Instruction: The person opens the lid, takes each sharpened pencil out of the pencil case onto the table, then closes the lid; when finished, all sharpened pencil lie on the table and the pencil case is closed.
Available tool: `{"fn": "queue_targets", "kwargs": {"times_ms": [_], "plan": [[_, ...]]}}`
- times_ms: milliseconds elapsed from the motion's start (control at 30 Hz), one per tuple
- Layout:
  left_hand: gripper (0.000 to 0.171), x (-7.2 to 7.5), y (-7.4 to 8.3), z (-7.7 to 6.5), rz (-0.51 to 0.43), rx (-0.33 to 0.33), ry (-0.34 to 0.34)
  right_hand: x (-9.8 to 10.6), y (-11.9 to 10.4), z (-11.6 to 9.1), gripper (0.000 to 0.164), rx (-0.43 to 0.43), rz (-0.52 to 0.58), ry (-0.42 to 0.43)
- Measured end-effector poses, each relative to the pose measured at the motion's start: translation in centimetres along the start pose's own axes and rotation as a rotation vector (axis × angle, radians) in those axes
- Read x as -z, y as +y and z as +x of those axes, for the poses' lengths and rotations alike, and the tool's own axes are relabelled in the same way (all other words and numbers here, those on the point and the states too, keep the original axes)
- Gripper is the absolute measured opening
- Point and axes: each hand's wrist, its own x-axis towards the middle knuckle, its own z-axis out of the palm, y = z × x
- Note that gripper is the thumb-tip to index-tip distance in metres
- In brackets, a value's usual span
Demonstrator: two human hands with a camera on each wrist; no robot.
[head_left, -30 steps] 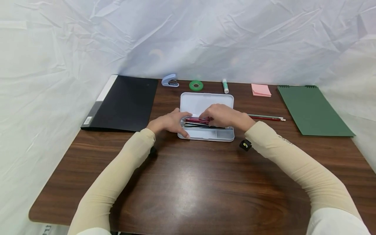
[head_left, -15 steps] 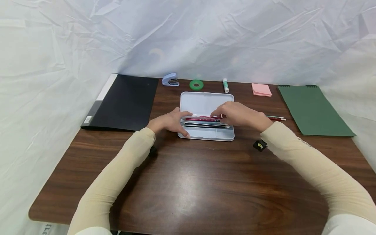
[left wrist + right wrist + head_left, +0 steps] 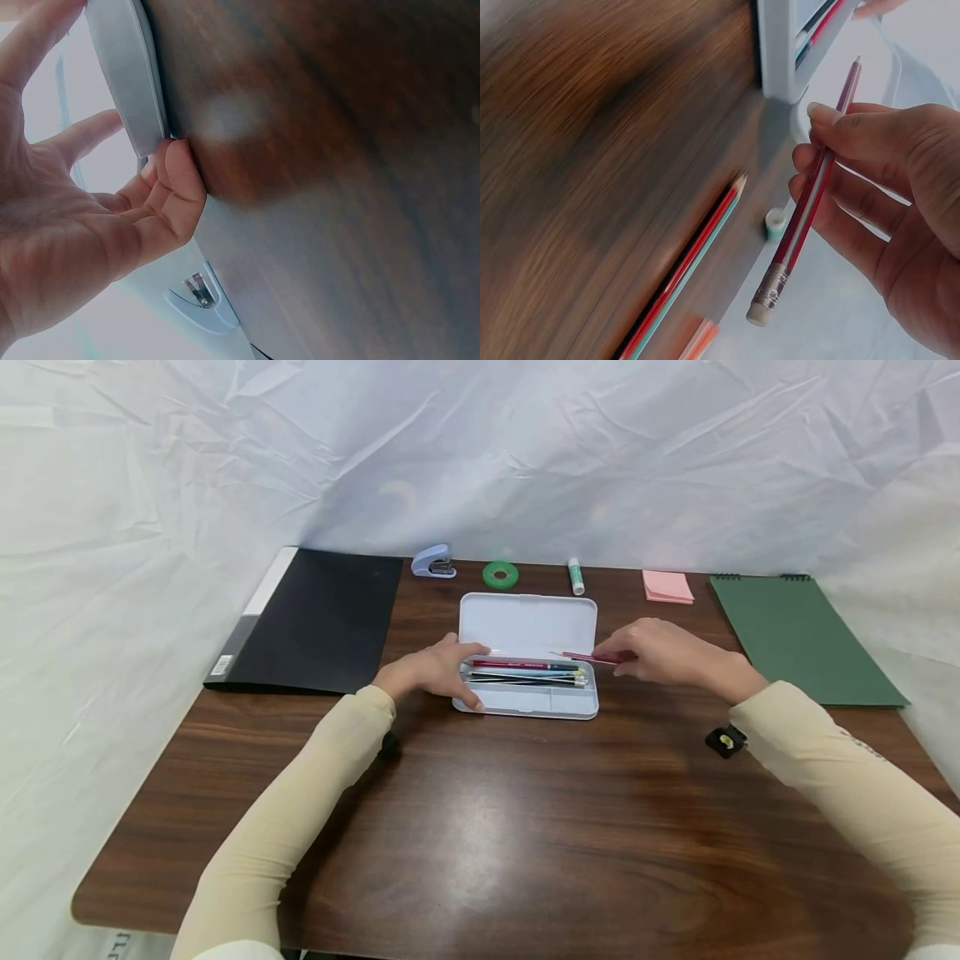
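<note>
Your right hand [image 3: 667, 652] has slid rightward, pinching a red pencil [image 3: 801, 213], now mostly out of the case [image 3: 513, 700]; its tip seems to overhang the right end. Your left hand [image 3: 433, 672], spread wide, grips the left end.

Reaching forward with both arms [image 3: 832, 777] in beige sleeves [image 3: 303, 793], slanting each forearm inward. Gripping with left hand [image 3: 435, 670], with thumb and forefinger spread wide, remaining fingers bent at the joints. Pinching with right hand [image 3: 662, 652], with thumb set against curved fingers, showing palm in the right wrist view. Baring skin between cuff and hand on both sides.
</note>
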Motion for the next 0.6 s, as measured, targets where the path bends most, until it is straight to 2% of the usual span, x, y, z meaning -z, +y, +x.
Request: {"fn": "queue_targets", "kwargs": {"times_ms": [367, 600], "plan": [[0.095, 0.1, -0.1, 0.2, -0.007, -0.008, -0.003, 0.3, 3.2, -3.4, 0.033, -0.068, -0.028, 0.010], [0.095, 0.0, -0.1, 0.1, -0.005, -0.008, -0.003, -0.7, 5.0, -4.3, 0.030, -0.105, -0.048, 0.009]]}}
